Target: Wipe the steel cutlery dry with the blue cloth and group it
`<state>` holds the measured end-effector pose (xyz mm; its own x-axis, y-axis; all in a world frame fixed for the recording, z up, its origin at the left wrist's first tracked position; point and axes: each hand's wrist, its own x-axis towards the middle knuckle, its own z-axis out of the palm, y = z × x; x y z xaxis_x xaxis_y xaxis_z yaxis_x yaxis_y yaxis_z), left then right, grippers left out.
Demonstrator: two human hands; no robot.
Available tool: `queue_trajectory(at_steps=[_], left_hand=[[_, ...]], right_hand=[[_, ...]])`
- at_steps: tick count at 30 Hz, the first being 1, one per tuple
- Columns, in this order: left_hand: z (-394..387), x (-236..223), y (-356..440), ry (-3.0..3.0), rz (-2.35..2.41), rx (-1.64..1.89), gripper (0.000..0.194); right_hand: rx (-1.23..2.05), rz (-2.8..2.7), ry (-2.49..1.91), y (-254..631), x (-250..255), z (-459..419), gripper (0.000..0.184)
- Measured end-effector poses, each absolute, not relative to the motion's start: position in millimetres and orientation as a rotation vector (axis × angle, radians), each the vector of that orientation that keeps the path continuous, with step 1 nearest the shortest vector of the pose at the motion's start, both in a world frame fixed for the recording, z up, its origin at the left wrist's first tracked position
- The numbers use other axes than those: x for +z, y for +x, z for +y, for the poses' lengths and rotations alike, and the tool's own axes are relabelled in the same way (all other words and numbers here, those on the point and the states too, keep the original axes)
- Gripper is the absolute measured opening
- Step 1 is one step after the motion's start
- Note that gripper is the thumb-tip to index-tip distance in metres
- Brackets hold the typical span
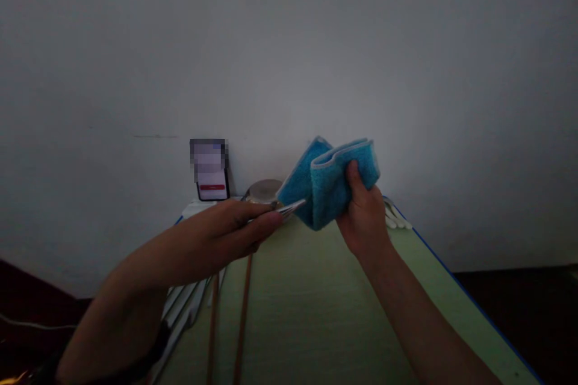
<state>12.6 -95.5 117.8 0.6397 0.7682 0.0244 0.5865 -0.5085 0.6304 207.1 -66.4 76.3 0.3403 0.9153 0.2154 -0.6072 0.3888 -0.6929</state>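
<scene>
My left hand (235, 225) is closed on a shiny metal utensil, which looks like a fork (294, 208), its streaked tip pointing right. That tip lies against or just in front of a blue towelling cloth (332, 189) with a pale edge. Folded over on itself, the cloth is pinched in my right hand (366, 216), thumb on the near side. Both hands are raised above the green table (316, 313). My left fingers hide the rest of the utensil.
A phone (212, 171) leans against the wall at the back left. Beside it sits a round, dull-topped object (266, 190). White gloves (396, 216) lie at the right edge. Two thin brown rods (242, 319) and several pale metallic strips (185, 313) lie at left.
</scene>
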Motion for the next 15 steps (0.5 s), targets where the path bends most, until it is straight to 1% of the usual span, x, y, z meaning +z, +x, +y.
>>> queue_trajectory(at_steps=[2,8,11,15], left_hand=[[-99,119,17,2.293,1.034,0.404,0.033],[-95,116,33,2.34,1.051,0.499,0.036],[-89,112,31,2.35,1.086,0.484,0.037],[-88,112,23,2.354,1.083,0.416,0.037]], right_hand=[[1.074,-0.624,-0.561,204,74,-69,0.026],[1.273,-0.494,-0.572,188,64,-73,0.023],[1.252,-0.5,-0.586,186,64,-72,0.023],[1.173,-0.62,-0.644,202,66,-65,0.03]])
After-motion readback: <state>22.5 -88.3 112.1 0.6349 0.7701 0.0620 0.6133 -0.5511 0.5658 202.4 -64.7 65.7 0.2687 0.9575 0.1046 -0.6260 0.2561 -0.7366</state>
